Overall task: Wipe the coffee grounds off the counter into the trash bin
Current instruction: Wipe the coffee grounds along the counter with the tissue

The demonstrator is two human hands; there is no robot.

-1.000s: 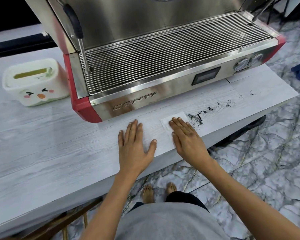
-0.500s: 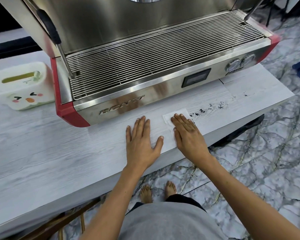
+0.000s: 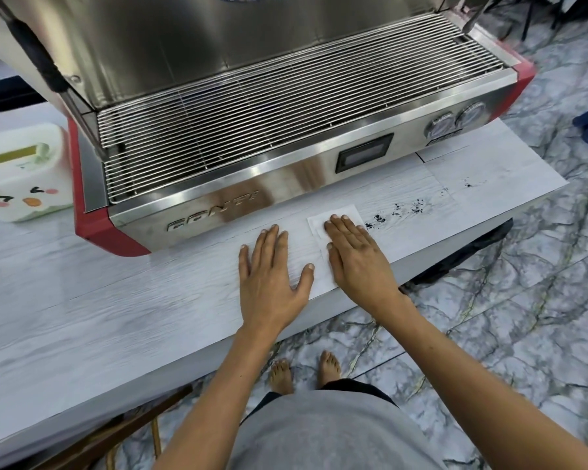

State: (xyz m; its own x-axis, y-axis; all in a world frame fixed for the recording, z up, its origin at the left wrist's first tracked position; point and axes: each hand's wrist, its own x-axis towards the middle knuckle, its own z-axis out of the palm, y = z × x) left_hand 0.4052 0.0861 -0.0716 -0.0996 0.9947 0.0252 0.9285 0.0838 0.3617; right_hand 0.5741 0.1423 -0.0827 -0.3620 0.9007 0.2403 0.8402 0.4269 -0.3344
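My right hand lies flat, palm down, pressing a white tissue onto the pale wood-grain counter, just in front of the espresso machine. Dark coffee grounds lie scattered in small specks to the right of the tissue, trailing toward the counter's right end. My left hand rests flat on the bare counter beside the tissue, fingers spread, holding nothing. A dark object, possibly a bin bag, sits on the floor under the counter's right end; I cannot tell whether it is the bin.
A big steel and red espresso machine with a wire drip grate fills the back of the counter. A white box with a cartoon face stands at the left. The counter's front edge runs just below my hands, over a marble floor.
My right hand has slid the tissue a little to the right, over the dense patch of grounds; only scattered specks show beyond it. My left hand stays flat beside it.
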